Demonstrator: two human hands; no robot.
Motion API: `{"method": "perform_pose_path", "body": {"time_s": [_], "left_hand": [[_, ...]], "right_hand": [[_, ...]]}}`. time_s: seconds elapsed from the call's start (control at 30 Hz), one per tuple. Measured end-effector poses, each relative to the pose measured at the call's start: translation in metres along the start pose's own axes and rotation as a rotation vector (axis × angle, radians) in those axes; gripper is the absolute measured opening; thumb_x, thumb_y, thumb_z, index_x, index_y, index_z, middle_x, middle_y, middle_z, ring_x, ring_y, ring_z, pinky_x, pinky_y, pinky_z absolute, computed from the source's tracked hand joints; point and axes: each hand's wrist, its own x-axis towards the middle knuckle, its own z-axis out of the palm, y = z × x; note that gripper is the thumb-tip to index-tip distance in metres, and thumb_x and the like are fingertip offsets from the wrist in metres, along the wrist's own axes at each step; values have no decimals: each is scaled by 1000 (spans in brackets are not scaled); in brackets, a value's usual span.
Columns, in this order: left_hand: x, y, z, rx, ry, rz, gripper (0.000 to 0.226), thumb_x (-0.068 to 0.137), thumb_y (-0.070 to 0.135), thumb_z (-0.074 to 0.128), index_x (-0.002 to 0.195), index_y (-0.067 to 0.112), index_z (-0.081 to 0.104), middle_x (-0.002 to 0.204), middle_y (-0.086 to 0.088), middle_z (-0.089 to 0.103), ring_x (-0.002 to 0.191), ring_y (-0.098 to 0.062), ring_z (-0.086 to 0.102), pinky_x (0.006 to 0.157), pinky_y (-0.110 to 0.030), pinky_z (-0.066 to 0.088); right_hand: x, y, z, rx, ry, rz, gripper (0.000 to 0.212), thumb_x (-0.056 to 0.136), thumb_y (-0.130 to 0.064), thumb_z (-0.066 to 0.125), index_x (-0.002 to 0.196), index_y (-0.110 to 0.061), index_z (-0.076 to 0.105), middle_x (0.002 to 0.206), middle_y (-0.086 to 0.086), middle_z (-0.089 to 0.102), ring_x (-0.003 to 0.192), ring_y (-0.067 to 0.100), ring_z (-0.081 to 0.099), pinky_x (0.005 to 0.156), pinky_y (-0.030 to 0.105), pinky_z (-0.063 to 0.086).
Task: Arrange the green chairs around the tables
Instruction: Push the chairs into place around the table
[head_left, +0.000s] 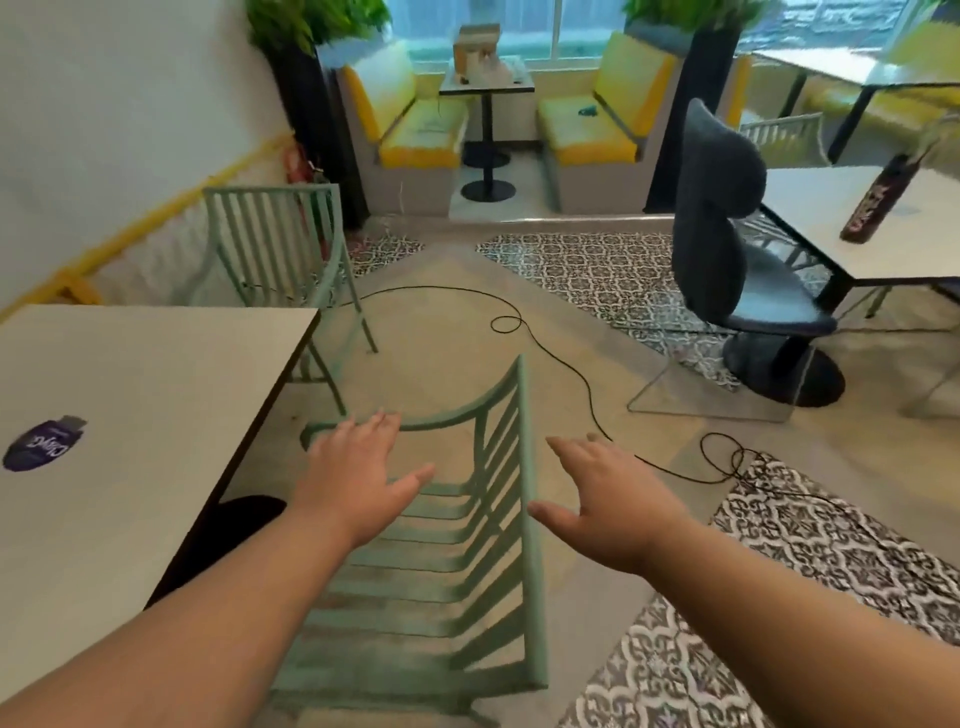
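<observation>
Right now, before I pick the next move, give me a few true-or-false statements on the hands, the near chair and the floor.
1. Both hands, left hand and right hand, are open with fingers spread. True.
2. The right hand grips the near green chair. False: it holds nothing, beside the chair.
3. A black cable lies across the floor. True.
4. The table on the left carries a bottle. False: only a purple sticker shows.

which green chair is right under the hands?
The near green chair beside the left table, below both open hands. The other green chair stands farther off at the table's far end.
</observation>
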Motion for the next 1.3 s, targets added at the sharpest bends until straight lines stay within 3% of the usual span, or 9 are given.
{"method": "perform_pose_path", "body": {"time_s": [0.27,0.53,0.7,0.8,1.17,1.3], "left_hand": [[58,62,-6,8,49,-166,97,80,89,21,159,33,22,165,5,29,152,-25,22,119,-51,25],[48,135,9,-84,128,-481,94,84,84,29,160,30,22,165,1,30,153,-26,21,121,-50,26],[7,135,24,-72,101,-704,94,84,87,26,161,34,16,168,5,23,154,-24,18,121,-51,26],[-5,125,32,-25,48,-850,92,87,85,28,162,34,14,168,5,21,154,-23,17,121,-50,26],[11,139,58,-2,43,-1110,97,81,91,8,161,37,6,169,5,18,155,-23,14,124,-49,18],[20,168,80,-34,34,-1286,100,78,91,10,161,35,17,167,1,26,153,-25,20,123,-48,21]], "right_hand": [[72,89,-27,-8,-97,-119,105,75,-87,25,160,-27,20,163,-2,34,154,27,16,122,42,19],[151,155,-57,-141,-184,-405,103,77,-86,30,160,-26,21,162,0,37,152,28,22,121,43,23],[188,130,-54,-194,-240,-600,105,76,-86,27,158,-21,28,159,4,41,150,30,28,121,40,23],[217,107,-43,-191,-274,-703,96,84,-82,36,159,-22,27,159,4,41,150,31,26,122,41,22],[316,92,-5,-285,-426,-931,97,83,-84,38,159,-25,27,159,2,42,150,28,27,123,44,25],[359,78,4,-328,-430,-1089,96,84,-84,39,158,-23,30,155,3,45,145,27,35,119,43,31]]}}
